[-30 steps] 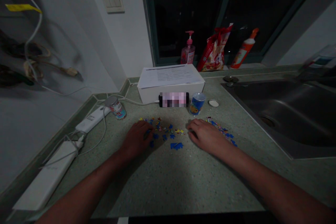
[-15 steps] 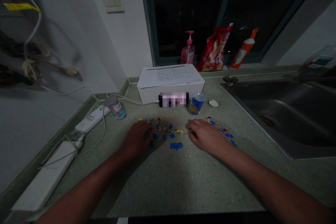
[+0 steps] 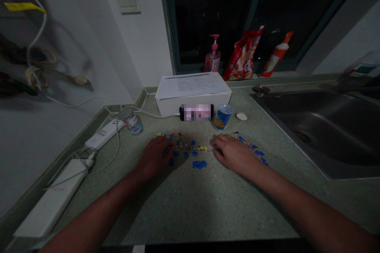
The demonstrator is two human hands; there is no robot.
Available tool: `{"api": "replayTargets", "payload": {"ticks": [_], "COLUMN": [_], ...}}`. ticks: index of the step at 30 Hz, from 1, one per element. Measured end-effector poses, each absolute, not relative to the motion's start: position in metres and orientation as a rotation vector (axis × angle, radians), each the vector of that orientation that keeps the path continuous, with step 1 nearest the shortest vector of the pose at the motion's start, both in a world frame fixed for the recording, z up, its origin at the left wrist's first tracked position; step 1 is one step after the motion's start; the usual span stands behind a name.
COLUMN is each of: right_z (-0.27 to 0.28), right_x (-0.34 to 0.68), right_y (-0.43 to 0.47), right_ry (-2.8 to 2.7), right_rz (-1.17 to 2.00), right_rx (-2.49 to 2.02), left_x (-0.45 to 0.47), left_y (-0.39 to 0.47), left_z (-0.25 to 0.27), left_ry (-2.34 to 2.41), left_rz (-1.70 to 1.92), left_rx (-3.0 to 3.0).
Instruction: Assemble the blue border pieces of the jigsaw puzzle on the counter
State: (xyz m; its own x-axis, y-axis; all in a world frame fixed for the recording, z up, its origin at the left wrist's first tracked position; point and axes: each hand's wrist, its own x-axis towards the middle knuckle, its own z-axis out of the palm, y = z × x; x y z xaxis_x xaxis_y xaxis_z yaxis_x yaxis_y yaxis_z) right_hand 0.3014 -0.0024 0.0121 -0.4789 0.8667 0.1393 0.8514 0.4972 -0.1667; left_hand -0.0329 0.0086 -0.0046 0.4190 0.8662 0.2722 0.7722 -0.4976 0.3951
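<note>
Now both hands rest on the green countertop (image 3: 190, 209), with loose puzzle pieces (image 3: 186, 155) scattered between them, mostly blue and yellow. The left hand (image 3: 154, 156) sits at one end of that scatter, fingers loosely curled; whether anything is pinched underneath, I cannot tell. Opposite, the right hand (image 3: 233, 152) lies palm down, thumb slightly apart from the fingertips, nothing visible in that gap, a band of more pieces (image 3: 260, 153) just beside it. And look, closer to the person, a flat blue cluster (image 3: 199, 164), apparently joined!

These look like thin card: light, fairly stiff, likely to skid at a nudge, with knobs that could bend. Best hold? Thumb and fingertip on opposite edges of a single piece; for the cluster, a flat slide supported from both sides, since lifting one corner could split it.
</note>
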Motion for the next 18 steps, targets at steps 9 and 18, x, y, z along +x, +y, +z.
{"api": "replayTargets", "payload": {"ticks": [9, 18], "right_z": [0.0125, 0.0136], "right_x": [0.3013, 0.3006], "right_y": [-0.0025, -0.0025], "right_ry": [-2.549, -2.552], "right_rz": [0.107, 0.125], "right_rx": [-1.483, -1.497], "left_x": [-0.0315, -0.0306], "left_y": [0.007, 0.0064], "left_z": [-0.0031, -0.0024], "left_ry": [1.431, 1.418], "left_rz": [0.64, 0.628], "left_rx": [2.469, 2.472]}}
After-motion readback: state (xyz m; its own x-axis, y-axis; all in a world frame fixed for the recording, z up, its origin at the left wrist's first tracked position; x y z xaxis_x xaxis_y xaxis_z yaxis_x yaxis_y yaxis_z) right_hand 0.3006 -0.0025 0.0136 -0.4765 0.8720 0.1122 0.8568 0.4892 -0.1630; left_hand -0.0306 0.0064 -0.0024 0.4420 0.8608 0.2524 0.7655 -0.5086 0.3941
